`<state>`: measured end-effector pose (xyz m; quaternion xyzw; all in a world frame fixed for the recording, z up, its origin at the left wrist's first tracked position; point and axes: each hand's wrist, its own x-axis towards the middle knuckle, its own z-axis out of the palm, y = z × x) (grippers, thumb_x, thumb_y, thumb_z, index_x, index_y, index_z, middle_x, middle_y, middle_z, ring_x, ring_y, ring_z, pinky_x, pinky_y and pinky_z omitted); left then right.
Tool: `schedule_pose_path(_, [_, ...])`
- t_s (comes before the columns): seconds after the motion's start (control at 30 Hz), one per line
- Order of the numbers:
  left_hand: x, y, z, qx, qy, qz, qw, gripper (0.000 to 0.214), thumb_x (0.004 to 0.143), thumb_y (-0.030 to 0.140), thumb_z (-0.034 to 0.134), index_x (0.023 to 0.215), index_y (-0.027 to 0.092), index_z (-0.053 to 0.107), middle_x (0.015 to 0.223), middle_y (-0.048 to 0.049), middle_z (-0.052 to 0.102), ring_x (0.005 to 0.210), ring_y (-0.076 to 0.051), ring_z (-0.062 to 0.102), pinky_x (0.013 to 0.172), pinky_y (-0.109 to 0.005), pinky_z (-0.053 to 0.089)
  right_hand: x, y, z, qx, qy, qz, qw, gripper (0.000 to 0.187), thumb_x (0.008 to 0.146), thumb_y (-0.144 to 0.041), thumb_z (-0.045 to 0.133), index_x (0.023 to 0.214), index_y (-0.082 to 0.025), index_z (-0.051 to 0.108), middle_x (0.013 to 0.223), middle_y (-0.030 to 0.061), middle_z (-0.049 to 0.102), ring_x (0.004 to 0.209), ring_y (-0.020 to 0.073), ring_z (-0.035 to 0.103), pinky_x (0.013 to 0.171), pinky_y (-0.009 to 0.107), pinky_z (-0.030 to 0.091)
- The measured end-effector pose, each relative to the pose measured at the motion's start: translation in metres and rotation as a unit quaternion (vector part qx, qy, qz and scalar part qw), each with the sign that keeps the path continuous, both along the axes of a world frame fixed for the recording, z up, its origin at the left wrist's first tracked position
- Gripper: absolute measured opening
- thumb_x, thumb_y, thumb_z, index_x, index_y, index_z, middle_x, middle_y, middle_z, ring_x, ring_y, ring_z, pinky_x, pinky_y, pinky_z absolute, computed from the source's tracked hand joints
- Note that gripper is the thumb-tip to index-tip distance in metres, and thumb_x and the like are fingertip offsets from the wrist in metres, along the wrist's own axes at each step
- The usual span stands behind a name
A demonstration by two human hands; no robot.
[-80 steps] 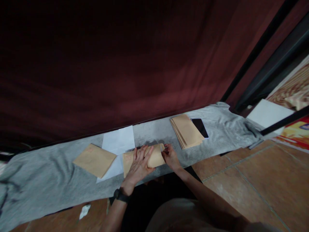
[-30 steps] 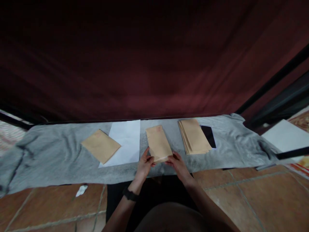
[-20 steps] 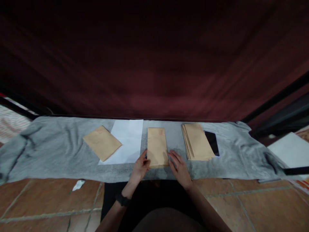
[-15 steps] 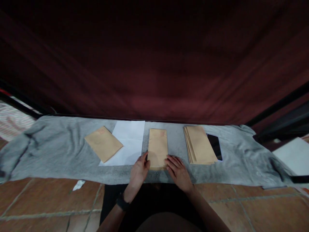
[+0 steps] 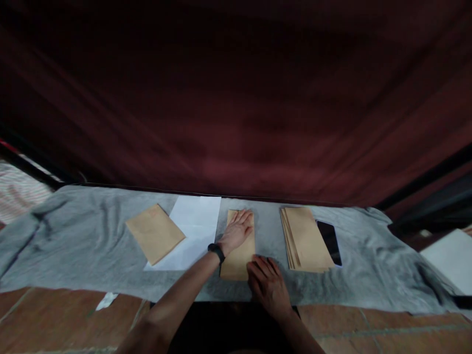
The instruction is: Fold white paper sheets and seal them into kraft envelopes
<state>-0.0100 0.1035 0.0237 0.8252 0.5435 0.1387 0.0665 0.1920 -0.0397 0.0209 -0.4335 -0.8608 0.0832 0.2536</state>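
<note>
Under the left hand, grip spread flat and palm down, a brown envelope lies on the grey cloth. The right hand rests flat on its near corner, pinching nothing. Looks like the pressing-flat step to me; white sheet just left of the grip, envelope stack and phone off to the right.

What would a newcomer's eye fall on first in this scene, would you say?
First the hands: the left hand lies flat on a brown envelope on the grey cloth, the right hand rests at its near right corner. Right of them lies a stack of envelopes beside a dark phone; left, a white sheet and a single envelope. A dark red curtain fills the upper half.
</note>
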Motion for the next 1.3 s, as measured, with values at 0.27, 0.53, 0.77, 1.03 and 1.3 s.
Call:
schedule_pose_path(0.27, [-0.002,0.002,-0.021,0.006,0.004,-0.042,0.999,0.056,0.108,0.043,0.028,0.157,0.018,0.04,0.164,-0.0099,0.04,0.155,-0.021,0.03,0.128,-0.047,0.017,-0.003,0.0,0.001,-0.007,0.001,-0.007,1.0,0.039,0.101,-0.021,0.054,0.137,-0.031,0.062,0.139,0.0031,0.067,0.131,0.0232,0.06,0.118,0.047,0.04])
schedule_pose_path(0.53, [-0.009,-0.034,-0.022,0.032,-0.006,-0.085,0.996,0.049,0.108,0.039,0.036,0.154,0.025,0.044,0.162,-0.0042,0.045,0.153,-0.019,0.034,0.128,-0.046,0.02,-0.003,0.001,0.002,-0.025,0.002,0.003,1.0,0.035,0.103,-0.025,0.05,0.135,-0.029,0.063,0.138,0.0051,0.067,0.131,0.0244,0.059,0.118,0.048,0.039])
schedule_pose_path(0.77, [-0.013,-0.076,-0.017,0.035,-0.015,-0.111,0.993,0.05,0.108,0.039,0.036,0.156,0.026,0.04,0.162,-0.0018,0.044,0.153,-0.017,0.033,0.128,-0.043,0.023,-0.004,0.001,0.001,-0.014,0.005,0.003,1.0,0.035,0.102,-0.023,0.049,0.135,-0.028,0.062,0.138,0.0051,0.066,0.13,0.024,0.058,0.119,0.048,0.037])
schedule_pose_path(1.03, [-0.018,-0.125,-0.011,0.029,-0.017,-0.127,0.991,0.053,0.108,0.031,0.037,0.16,0.026,0.033,0.163,-0.0038,0.042,0.153,-0.019,0.036,0.127,-0.043,0.03,-0.006,0.001,-0.002,0.0,-0.003,-0.009,1.0,0.038,0.098,-0.019,0.053,0.133,-0.027,0.063,0.138,0.0047,0.067,0.13,0.0231,0.059,0.12,0.046,0.035])
schedule_pose_path(1.3, [-0.028,-0.158,-0.012,0.043,0.012,-0.132,0.99,0.062,0.107,0.037,0.042,0.164,0.023,0.021,0.165,-0.0062,0.038,0.153,-0.02,0.036,0.125,-0.041,0.034,-0.005,0.0,-0.003,-0.002,-0.013,-0.015,1.0,0.037,0.099,-0.021,0.052,0.134,-0.026,0.063,0.141,0.0049,0.065,0.132,0.0233,0.058,0.121,0.045,0.035])
